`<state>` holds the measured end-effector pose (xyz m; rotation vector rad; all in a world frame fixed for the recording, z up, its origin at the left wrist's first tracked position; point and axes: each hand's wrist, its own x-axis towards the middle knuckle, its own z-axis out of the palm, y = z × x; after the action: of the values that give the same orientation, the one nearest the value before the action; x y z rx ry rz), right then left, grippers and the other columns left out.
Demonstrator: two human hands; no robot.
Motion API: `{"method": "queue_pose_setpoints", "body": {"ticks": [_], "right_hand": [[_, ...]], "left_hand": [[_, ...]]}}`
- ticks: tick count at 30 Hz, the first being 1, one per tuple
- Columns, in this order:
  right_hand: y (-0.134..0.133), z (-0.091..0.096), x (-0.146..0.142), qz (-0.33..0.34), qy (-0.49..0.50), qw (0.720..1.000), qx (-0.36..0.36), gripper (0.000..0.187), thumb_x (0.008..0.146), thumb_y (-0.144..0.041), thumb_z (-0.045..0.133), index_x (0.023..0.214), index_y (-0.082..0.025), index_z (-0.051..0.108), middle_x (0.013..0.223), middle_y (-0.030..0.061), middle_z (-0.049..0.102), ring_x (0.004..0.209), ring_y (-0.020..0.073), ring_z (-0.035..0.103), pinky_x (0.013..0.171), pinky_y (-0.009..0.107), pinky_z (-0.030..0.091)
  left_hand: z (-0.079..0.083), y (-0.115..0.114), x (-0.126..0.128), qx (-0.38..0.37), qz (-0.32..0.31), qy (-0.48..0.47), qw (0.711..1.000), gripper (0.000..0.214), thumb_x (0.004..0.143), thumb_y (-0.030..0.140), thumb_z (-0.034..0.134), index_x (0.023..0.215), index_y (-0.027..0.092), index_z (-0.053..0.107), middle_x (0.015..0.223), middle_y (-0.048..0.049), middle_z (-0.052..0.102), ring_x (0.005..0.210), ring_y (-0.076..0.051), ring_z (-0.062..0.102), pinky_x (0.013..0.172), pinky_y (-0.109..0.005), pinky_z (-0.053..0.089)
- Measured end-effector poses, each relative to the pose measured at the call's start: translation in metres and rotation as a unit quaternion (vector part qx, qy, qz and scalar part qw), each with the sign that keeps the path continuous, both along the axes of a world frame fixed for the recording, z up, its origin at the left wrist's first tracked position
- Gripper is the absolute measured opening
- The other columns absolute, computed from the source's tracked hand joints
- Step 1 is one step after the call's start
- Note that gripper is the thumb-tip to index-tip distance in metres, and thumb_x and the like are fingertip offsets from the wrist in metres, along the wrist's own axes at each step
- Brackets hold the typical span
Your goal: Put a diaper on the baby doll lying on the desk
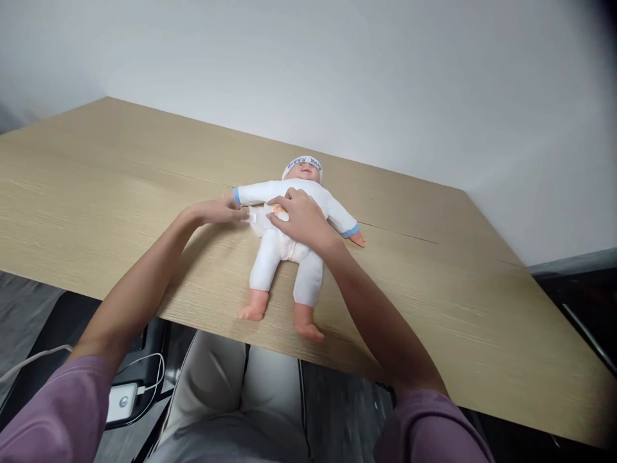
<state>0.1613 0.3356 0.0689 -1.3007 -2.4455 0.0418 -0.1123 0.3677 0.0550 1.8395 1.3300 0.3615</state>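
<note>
A baby doll (263,260) in a white suit with blue cuffs lies on its back on the table, its feet towards me. A white diaper (289,249) with an orange print is around its hips. The diaper's side wing (258,220) sticks out to the left, unfastened. My left hand (218,211) reaches in beside the doll's cuff, its fingertips closed at the edge of that wing. Over the doll's belly, my right hand (303,220) rests on the diaper's front, thumb and forefinger apart. Its palm hides part of the waist.
The wooden table (424,302) has a thin seam running across it and stands against a pale wall (308,71). Below the front edge, a white device (121,402) with a cable lies on a black seat at the left.
</note>
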Motion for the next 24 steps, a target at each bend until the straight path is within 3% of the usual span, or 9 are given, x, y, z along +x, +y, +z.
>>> {"method": "queue_pose_setpoints", "body": {"ticks": [5, 10, 13, 17, 20, 24], "right_hand": [[0.008, -0.012, -0.002, -0.017, -0.021, 1.0, -0.001, 0.055, 0.107, -0.038, 0.066, 0.157, -0.018, 0.07, 0.133, 0.0196, 0.072, 0.123, 0.0401, 0.062, 0.109, 0.057, 0.051], [0.008, -0.015, 0.0, -0.019, 0.054, 0.998, -0.03, 0.084, 0.103, -0.042, 0.073, 0.178, -0.018, 0.043, 0.14, 0.0179, 0.073, 0.129, 0.0414, 0.063, 0.113, 0.059, 0.052], [0.012, -0.014, 0.005, -0.007, 0.106, 0.993, -0.054, 0.081, 0.105, -0.041, 0.07, 0.179, -0.023, 0.042, 0.128, 0.0139, 0.077, 0.121, 0.0383, 0.067, 0.109, 0.056, 0.054], [0.018, -0.014, 0.011, -0.014, 0.176, 0.981, -0.079, 0.063, 0.11, -0.033, 0.058, 0.172, -0.023, 0.05, 0.116, 0.0102, 0.078, 0.107, 0.0312, 0.07, 0.102, 0.048, 0.056], [0.018, -0.014, 0.013, -0.026, 0.213, 0.973, -0.088, 0.059, 0.109, -0.029, 0.058, 0.167, -0.023, 0.055, 0.111, 0.0078, 0.078, 0.097, 0.0274, 0.07, 0.097, 0.044, 0.056], [0.019, -0.017, 0.014, -0.03, 0.229, 0.97, -0.072, 0.056, 0.103, -0.023, 0.063, 0.159, -0.025, 0.06, 0.094, 0.0025, 0.072, 0.087, 0.0252, 0.066, 0.092, 0.042, 0.055]], "left_hand": [[0.011, 0.005, 0.026, -0.008, 0.043, -0.166, 0.985, 0.029, 0.082, 0.048, 0.076, 0.078, 0.02, 0.072, 0.08, -0.0053, 0.062, 0.075, -0.019, 0.053, 0.073, -0.035, 0.041], [0.012, 0.007, 0.072, -0.01, 0.039, -0.209, 0.977, 0.03, 0.085, 0.045, 0.075, 0.072, 0.019, 0.073, 0.079, -0.0061, 0.065, 0.07, -0.017, 0.051, 0.07, -0.035, 0.038], [0.007, 0.007, 0.089, -0.004, 0.023, -0.224, 0.974, 0.037, 0.089, 0.05, 0.079, 0.07, 0.019, 0.071, 0.076, -0.0055, 0.063, 0.069, -0.017, 0.05, 0.069, -0.034, 0.038], [-0.013, 0.007, 0.095, 0.007, 0.05, -0.331, 0.942, 0.048, 0.102, 0.067, 0.072, 0.089, 0.02, 0.068, 0.081, -0.0044, 0.06, 0.071, -0.018, 0.054, 0.069, -0.033, 0.042], [-0.038, 0.008, 0.096, 0.081, 0.108, -0.371, 0.919, 0.045, 0.103, 0.065, 0.076, 0.109, 0.023, 0.061, 0.088, -0.0013, 0.059, 0.075, -0.017, 0.055, 0.071, -0.031, 0.043], [-0.065, 0.012, 0.095, 0.145, 0.082, -0.356, 0.92, 0.053, 0.097, 0.067, 0.083, 0.11, 0.023, 0.057, 0.096, -0.0014, 0.062, 0.084, -0.017, 0.056, 0.076, -0.03, 0.044]]}}
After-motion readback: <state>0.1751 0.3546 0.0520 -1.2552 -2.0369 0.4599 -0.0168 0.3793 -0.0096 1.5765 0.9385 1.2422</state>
